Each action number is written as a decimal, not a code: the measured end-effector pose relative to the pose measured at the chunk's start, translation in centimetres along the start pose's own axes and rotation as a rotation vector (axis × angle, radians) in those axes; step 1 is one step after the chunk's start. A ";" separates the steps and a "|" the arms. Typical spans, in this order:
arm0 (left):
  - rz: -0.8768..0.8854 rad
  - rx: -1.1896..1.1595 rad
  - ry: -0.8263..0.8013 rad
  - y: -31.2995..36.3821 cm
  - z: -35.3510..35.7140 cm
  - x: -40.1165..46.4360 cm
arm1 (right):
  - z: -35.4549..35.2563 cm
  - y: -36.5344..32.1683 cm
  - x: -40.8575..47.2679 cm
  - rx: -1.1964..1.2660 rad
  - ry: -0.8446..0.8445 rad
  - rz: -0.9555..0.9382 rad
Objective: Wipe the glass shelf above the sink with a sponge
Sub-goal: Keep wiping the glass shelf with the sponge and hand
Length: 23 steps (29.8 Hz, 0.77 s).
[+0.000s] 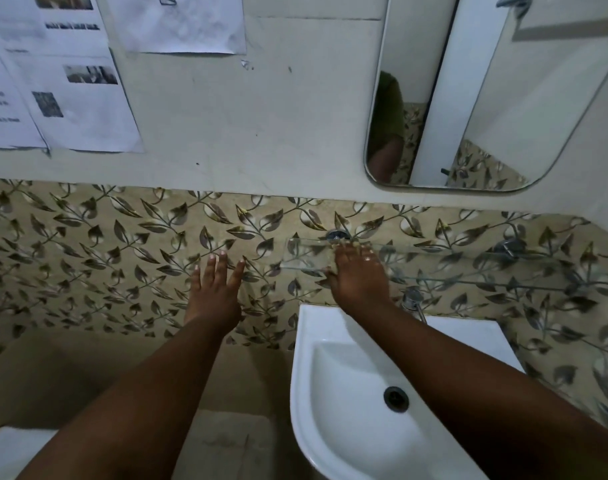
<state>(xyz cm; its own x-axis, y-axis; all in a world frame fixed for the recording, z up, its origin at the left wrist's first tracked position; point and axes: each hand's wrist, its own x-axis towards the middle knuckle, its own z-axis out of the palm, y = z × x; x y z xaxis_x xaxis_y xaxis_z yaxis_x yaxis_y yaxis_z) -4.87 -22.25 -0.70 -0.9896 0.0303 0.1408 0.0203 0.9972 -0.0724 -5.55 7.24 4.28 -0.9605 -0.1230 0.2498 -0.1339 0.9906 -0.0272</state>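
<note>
While the left hand (215,289) rests spread flat on the leaf-patterned tiles, the right hand (358,275) lies palm-down on the glass shelf (306,254); any sponge is hidden beneath it.

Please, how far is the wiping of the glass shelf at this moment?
Done: nothing can be confirmed; the glass shelf shows no clear wiped area. In hand: the right hand lies flat on the shelf's left end; no sponge is visible, perhaps hidden beneath. The left hand rests open against the leaf-pattern tiles. Left: the shelf's long right part.
</note>
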 end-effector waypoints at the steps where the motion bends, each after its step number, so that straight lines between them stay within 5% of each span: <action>1: 0.012 0.002 -0.005 0.4 -0.2 0.1 | -0.1 -1.3 0.6 0.009 -0.025 0.045; 7: 0.077 0.079 0.026 1.2 -1.3 0.7 | -0.4 -8.6 4.7 0.072 -0.135 0.117; 12: 0.036 0.082 0.019 -0.8 -1.1 0.3 | 0.7 -11.5 4.6 0.009 -0.118 -0.140; 17: 0.054 0.095 0.032 -1.4 -2.3 0.8 | 1.5 -6.0 3.0 -0.126 0.044 -0.605; 23: 0.110 0.056 0.103 0.3 -3.8 1.9 | 1.3 4.2 -0.3 -0.050 0.178 -0.568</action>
<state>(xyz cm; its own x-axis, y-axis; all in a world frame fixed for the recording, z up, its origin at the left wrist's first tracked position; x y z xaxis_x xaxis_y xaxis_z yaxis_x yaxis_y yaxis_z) -6.24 -21.61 3.31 -0.9618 0.1490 0.2295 0.1169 0.9821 -0.1476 -6.13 11.32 2.86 -0.6857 -0.6266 0.3705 -0.5986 0.7750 0.2028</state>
